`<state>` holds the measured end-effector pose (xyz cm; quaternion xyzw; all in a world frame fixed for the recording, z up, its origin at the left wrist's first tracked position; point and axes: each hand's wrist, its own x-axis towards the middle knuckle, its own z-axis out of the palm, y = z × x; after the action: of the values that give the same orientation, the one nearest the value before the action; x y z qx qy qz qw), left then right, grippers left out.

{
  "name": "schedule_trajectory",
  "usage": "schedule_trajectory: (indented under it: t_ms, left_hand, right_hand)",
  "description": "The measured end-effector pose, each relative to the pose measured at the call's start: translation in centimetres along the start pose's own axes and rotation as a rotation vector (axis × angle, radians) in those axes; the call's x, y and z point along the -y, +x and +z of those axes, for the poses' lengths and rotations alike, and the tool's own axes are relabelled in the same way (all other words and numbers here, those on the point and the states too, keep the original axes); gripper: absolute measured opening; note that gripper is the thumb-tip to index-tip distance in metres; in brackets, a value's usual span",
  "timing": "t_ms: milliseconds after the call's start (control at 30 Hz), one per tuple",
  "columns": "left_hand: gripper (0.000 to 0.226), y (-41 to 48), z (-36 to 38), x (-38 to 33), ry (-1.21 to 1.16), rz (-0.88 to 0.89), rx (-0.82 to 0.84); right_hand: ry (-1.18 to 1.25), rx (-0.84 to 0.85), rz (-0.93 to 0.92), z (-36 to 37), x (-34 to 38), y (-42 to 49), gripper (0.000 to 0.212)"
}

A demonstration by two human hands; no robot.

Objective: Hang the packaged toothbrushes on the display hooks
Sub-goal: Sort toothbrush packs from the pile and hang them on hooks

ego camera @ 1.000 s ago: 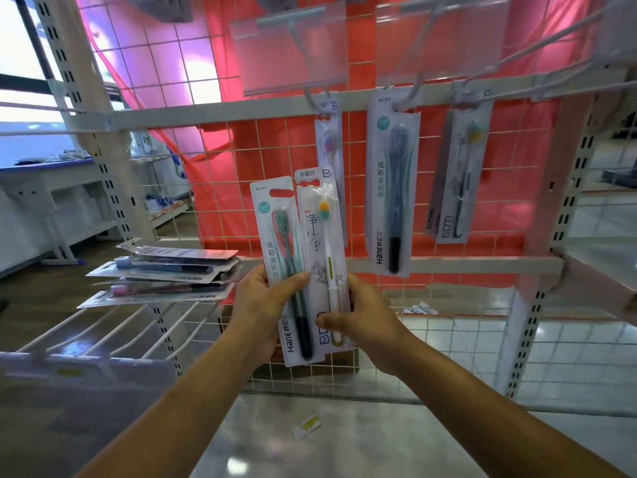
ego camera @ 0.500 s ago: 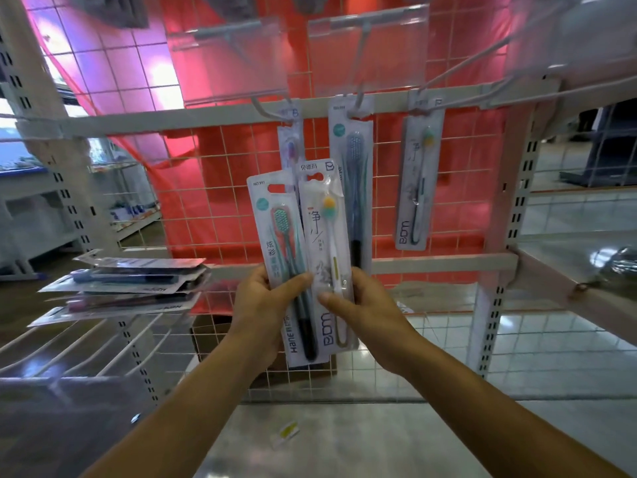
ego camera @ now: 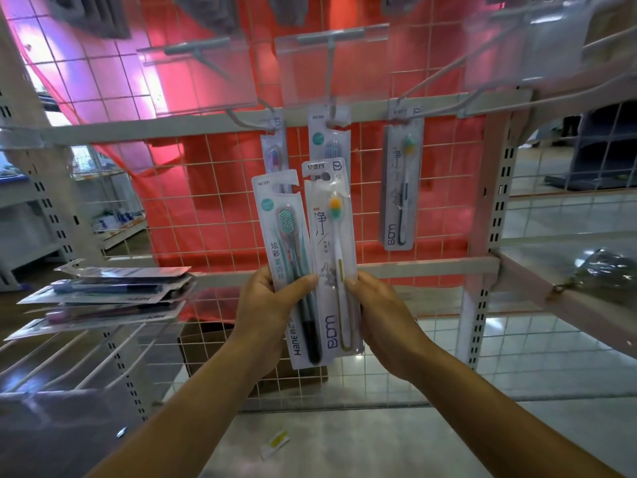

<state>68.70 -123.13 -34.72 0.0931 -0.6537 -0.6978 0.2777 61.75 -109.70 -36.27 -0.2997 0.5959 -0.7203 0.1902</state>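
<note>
Left hand [ego camera: 269, 305] grips the teal pack [ego camera: 281, 243] by its lower half, thumb across the front. Right hand [ego camera: 382, 312] grips the yellow pack [ego camera: 331, 250] at its right edge. Both packs stand upright, edges overlapping, before the wire grid [ego camera: 213, 208] and below the hooks [ego camera: 332, 98]. Three hung packs [ego camera: 401, 201] dangle above. A stack [ego camera: 110, 294] lies at left.

2 held toothbrush pks: Hane pk [ego camera: 275, 236], BDM pk [ego camera: 327, 243]. 3 hung pks: left pk [ego camera: 274, 157], mid pk [ego camera: 329, 139], right pk [ego camera: 401, 188]. Shelf stack [ego camera: 110, 294]: count unclear. 1 floor scrap [ego camera: 275, 443].
</note>
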Motion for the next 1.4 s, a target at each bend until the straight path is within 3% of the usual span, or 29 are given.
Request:
schedule_trajectory:
  t_ms: [133, 233, 333, 667, 833, 967, 1133, 1200, 1400]
  left_hand:
    - [0.016, -0.2, 0.6, -0.2, 0.016, 0.001, 0.018]
    - [0.021, -0.4, 0.9, -0.2, 0.037, -0.002, 0.025]
    - [0.02, -0.8, 1.0, -0.1, 0.03, -0.01, 0.0]
    - [0.019, -1.2, -1.8, 0.6, 0.033, -0.027, -0.072]
    - [0.042, -0.6, -2.3, 0.4, -0.018, -0.055, -0.099]
    - [0.043, -0.4, -2.3, -1.8, -0.029, -0.124, -0.109]
    - [0.022, -0.2, -1.8, -5.3, -0.115, -0.219, -0.153]
    - [0.021, -0.3, -1.7, -6.9, -0.136, -0.256, -0.161]
    - [0.02, -1.1, -2.0, -8.3, -0.017, -0.552, -0.284]
  right_hand:
    - [0.012, 0.023, -0.054, -0.5, 0.3, -0.5, 0.024]
    - [0.007, 0.014, -0.086, -0.8, 0.4, -0.7, 0.04]
    - [-0.009, 0.019, -0.122, -0.8, 0.3, -0.7, 0.027]
    - [0.012, 0.053, -0.11, 1.5, -1.1, 0.2, 0.022]
    - [-0.03, 0.06, -0.133, 2.4, -0.6, 1.1, 0.024]
    - [-0.053, 0.072, -0.136, 3.0, 1.2, 1.5, 0.027]
    - [-0.151, 0.078, -0.087, 3.3, 4.3, 2.2, 0.021]
    - [-0.189, 0.085, -0.06, 3.3, 5.5, 2.2, 0.028]
    - [-0.272, 0.086, 0.191, 4.2, 7.9, 1.0, 0.008]
